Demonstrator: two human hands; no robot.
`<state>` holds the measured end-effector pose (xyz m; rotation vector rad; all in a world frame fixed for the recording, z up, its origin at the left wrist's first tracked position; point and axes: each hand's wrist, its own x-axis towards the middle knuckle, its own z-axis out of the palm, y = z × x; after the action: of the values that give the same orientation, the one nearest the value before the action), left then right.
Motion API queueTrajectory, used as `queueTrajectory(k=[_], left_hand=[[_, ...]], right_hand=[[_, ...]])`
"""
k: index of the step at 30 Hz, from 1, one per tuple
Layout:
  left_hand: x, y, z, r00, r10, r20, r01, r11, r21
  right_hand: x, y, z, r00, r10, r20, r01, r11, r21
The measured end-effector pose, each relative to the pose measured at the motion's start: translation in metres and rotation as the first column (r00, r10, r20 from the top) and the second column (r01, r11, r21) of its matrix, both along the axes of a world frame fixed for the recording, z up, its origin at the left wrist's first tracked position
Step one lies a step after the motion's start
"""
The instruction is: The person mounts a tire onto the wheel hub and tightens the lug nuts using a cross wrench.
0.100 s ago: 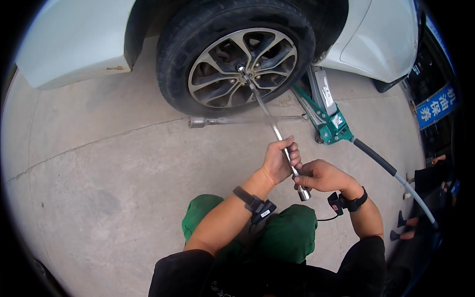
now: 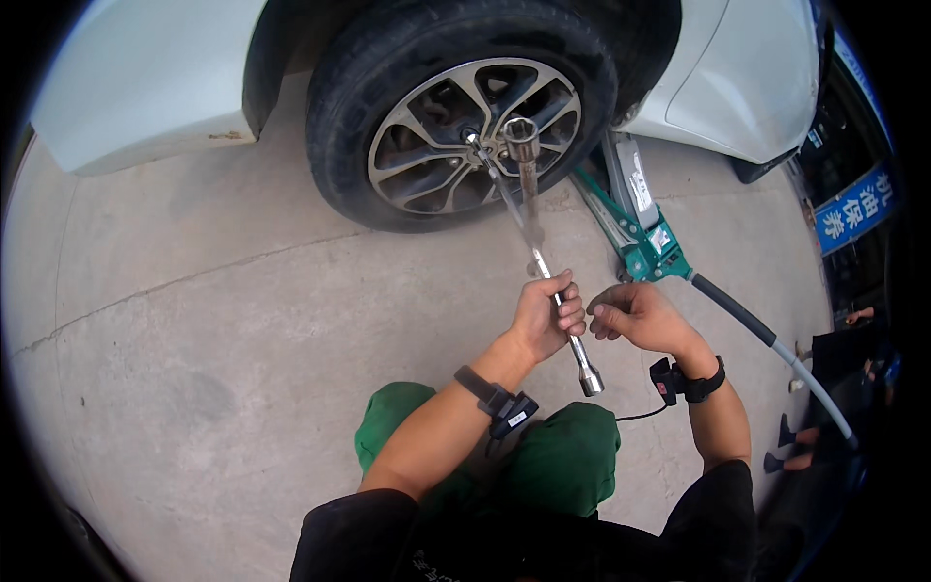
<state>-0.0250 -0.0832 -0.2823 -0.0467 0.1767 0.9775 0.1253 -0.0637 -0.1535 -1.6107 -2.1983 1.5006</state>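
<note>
At far left a white car body (image 2: 145,97) curves over the concrete floor (image 2: 194,339), which carries a thin crack line running across it. The tyre (image 2: 335,126) stands on the floor under the wheel arch, with a grey spoked rim (image 2: 427,175) inside it. A cross wrench (image 2: 529,228) runs from the hub of the rim down toward the person: one socket end sits at the hub, a second arm sticks up with its open socket in front of the spokes, and the lowest arm ends just above the green knees (image 2: 562,456). The left hand (image 2: 548,315) is clenched around the wrench's lower shaft, a black wrist strap behind it. Just beside it, the right hand (image 2: 635,315) is loosely curled and off the wrench, fingers bent, grasping nothing. Behind the hands a green floor jack (image 2: 640,242) reaches under the car, its long handle (image 2: 776,344) slanting down to the right.
</note>
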Motion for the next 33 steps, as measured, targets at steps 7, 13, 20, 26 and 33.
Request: queueTrajectory(k=[7,13,20,26,33], left_hand=[[-0.002,0.001,-0.006,0.999,0.012,-0.044,-0.014,0.998,-0.057],[0.001,0.001,0.004,1.0,0.025,-0.004,-0.025,0.999,-0.025],[0.0,0.001,-0.003,0.997,0.055,-0.052,-0.06,0.992,-0.107],[-0.005,-0.002,-0.001,0.996,0.079,-0.034,-0.081,0.994,-0.066],[0.004,0.001,-0.009,0.986,0.085,-0.143,-0.1,0.989,-0.104]], right_hand=[[-0.049,0.028,0.067,0.914,0.217,0.343,-0.354,0.015,0.935],[-0.02,0.083,-0.001,0.941,0.016,0.338,-0.336,0.17,0.926],[-0.03,0.046,-0.243,0.962,-0.15,-0.227,0.272,0.555,0.786],[-0.033,0.036,-0.21,0.956,-0.16,-0.244,0.233,0.923,0.306],[-0.023,0.036,0.008,0.982,0.19,-0.021,0.022,-0.002,1.0]])
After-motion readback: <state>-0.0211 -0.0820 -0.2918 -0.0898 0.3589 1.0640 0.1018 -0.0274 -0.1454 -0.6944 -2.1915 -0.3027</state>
